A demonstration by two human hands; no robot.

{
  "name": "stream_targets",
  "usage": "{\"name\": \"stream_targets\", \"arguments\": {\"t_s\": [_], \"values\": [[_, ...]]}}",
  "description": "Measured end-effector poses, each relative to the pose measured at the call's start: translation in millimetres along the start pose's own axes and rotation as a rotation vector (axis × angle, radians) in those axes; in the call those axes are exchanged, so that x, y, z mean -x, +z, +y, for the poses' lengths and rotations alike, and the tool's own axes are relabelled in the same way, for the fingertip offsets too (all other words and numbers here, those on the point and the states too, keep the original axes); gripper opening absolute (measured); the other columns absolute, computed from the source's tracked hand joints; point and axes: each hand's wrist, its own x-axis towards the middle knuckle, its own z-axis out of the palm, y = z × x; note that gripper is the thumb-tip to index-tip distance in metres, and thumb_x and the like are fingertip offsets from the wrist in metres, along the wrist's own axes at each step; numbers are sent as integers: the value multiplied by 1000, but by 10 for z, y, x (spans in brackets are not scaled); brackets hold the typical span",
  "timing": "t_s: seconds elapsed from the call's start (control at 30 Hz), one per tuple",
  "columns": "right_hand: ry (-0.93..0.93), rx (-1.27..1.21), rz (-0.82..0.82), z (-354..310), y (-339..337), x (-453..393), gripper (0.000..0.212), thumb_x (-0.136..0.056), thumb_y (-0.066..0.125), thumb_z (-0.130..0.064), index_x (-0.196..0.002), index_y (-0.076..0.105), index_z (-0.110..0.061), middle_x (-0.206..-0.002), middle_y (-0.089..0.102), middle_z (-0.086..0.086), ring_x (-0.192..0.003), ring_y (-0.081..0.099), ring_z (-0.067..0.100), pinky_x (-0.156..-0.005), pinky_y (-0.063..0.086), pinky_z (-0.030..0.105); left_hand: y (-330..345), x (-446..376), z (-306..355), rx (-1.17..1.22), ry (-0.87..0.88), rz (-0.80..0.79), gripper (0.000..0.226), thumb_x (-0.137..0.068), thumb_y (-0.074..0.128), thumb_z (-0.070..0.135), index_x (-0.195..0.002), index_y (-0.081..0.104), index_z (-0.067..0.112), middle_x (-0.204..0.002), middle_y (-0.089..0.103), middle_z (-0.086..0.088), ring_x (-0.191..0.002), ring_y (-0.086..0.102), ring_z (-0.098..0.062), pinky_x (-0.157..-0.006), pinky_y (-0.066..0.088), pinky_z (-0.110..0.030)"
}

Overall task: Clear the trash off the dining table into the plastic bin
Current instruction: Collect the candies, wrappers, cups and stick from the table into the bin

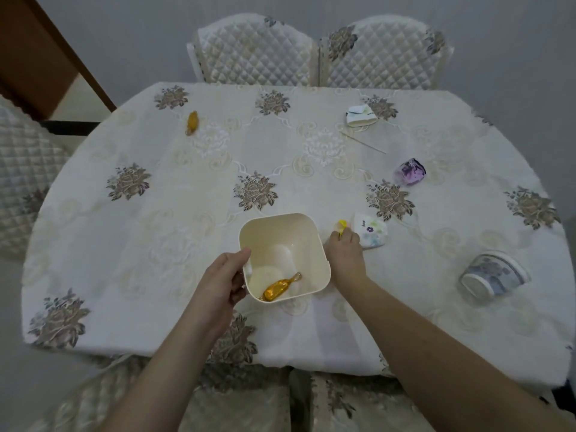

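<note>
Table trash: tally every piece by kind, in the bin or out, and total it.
Gold candy wrappers: 2, one in the plastic bin at, one on the table
Yellow wrapper: 1, pinched by the right hand
Paper cups: 4
Wooden stick: 1
Total: 8

Plastic bin (pixel 307 232): cream, plain. Wrapper inside it (pixel 278 288): shiny gold-orange. Far wrapper (pixel 192 122): same gold-orange. Wrapper in right hand (pixel 346 248): yellow (pixel 342 225). Tablecloth (pixel 174 213): ivory, grey-brown rose motifs. Crumpled cup (pixel 410 175): purple and white. Tipped cup (pixel 494 277): white, blue-grey floral. Chair covers (pixel 255 48): white, diamond-quilted.
</note>
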Motion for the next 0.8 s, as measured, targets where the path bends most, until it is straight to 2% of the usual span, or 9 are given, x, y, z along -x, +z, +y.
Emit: {"name": "stream_targets", "arguments": {"t_s": [0.17,0.33,0.43,0.53,0.6,0.67,0.73,0.8], "values": [[33,-15,28,9,27,-50,30,-90,32,1,-115,49,-2,-122,47,21,-107,46,32,-90,37,38,-63,5,-40,9,-4,17,37,-88,64,41,-69,42,19,-53,33,6,-47,37,-10,-50,40,-23],[-65,-74,25,14,34,-50,29,-88,38,6,-113,49,-2,-113,53,21,-103,50,34,-88,37,39,-114,25,-59,6,-15,35,36,-91,62,37,-69,41,19,-53,32,5,-47,33,-11,-48,32,-25],[1,-308,8,33,-58,-11,30,-85,41,7,-112,51,-3,-112,55,21,-100,52,35,-84,38,40,-159,47,-66,3,-26,49,35,-93,60,36,-70,41,18,-53,33,5,-47,32,-11,-49,29,-26],[32,-611,63,20,-302,123,30,-84,51,2,-112,53,-7,-105,59,15,-92,56,31,-76,46,41,-212,76,-72,-1,-26,54,35,-93,60,35,-70,41,17,-52,34,6,-47,31,-11,-50,25,-28],[20,-768,122,-2,-523,263,30,-84,57,-5,-113,54,-13,-100,62,5,-88,59,22,-76,49,36,-246,99,-74,-5,-28,48,35,-93,59,35,-70,40,17,-51,34,6,-47,31,-11,-50,26,-28],[9,-880,171,-27,-755,421,29,-84,60,-10,-110,54,-20,-97,62,-4,-86,60,11,-74,48,26,-271,126,-73,-5,-30,40,35,-94,59,35,-70,40,17,-52,34,6,-46,31,-10,-49,26,-27],[-17,-927,190,-55,-957,597,28,-83,64,-14,-108,56,-24,-94,62,-10,-85,59,0,-71,47,16,-273,155,-68,-5,-25,35,35,-94,59,34,-70,41,16,-51,35,6,-45,32,-9,-47,28,-25],[-73,-926,177,-103,-1110,783,29,-82,67,-15,-106,57,-26,-90,61,-14,-84,59,-3,-70,47,11,-252,183,-68,-11,-20,28,34,-94,59,33,-70,41,16,-50,37,7,-44,33,-8,-46,29,-24]]}}
